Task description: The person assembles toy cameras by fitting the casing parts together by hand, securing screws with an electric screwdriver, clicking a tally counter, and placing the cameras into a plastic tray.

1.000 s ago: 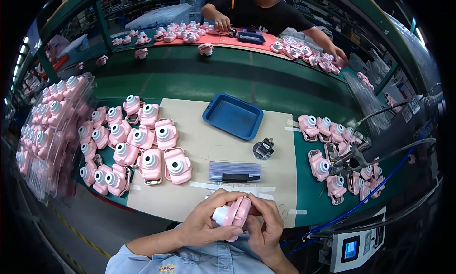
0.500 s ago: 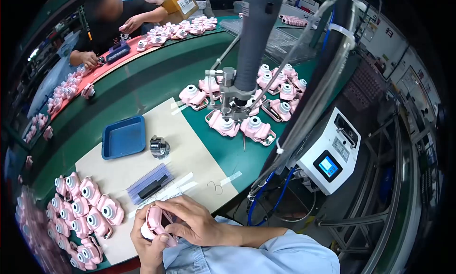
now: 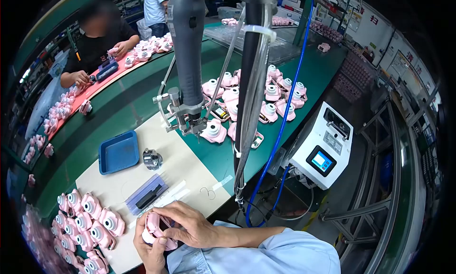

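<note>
A pink toy camera (image 3: 154,225) with a white lens ring is held low in front of me, over the near edge of the bench. My left hand (image 3: 148,251) wraps round its lens side, the thumb on the casing. Across the top and open back, my right hand (image 3: 190,225) grips the same camera with bent fingers and thumb. Beyond the hands lie a purple ribbed block (image 3: 142,191) and a black bar (image 3: 149,196) on the beige board (image 3: 190,167). What is inside the camera is mostly hidden by my fingers.
An electric screwdriver (image 3: 187,50) hangs above the board. Several pink cameras (image 3: 111,222) stand at left, more (image 3: 213,131) behind. A blue tray (image 3: 118,153), a metal dispenser (image 3: 152,159) and a white control box (image 3: 318,153) surround the work area. A co-worker (image 3: 97,43) sits opposite.
The hanging screwdriver and its arm have swung left, over the board's far edge. My view has shifted slightly. My hands keep their grip on the camera. The orange box at the back is out of sight.
</note>
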Motion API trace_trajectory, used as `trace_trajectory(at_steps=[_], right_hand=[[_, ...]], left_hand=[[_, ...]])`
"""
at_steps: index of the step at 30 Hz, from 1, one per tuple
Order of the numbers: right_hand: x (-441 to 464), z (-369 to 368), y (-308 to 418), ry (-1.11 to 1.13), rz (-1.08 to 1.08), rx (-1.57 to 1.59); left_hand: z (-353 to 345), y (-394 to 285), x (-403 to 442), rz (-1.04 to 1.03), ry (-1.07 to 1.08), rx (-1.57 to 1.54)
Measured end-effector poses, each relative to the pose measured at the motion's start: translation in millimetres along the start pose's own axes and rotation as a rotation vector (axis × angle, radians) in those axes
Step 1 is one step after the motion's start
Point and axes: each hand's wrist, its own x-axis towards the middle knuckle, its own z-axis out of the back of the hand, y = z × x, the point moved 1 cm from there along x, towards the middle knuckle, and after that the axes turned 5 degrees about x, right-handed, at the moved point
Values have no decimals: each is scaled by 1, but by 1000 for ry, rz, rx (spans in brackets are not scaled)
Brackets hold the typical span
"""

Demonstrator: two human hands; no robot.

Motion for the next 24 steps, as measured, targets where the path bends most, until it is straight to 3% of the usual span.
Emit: trace_trajectory(at_steps=[17, 24], right_hand=[[-6, -8, -21, 9, -48, 158], [-3, -4, -11, 44, -60, 49]], left_hand=[[5, 2, -1, 50, -19, -103], [13, 15, 3, 0, 2, -117]])
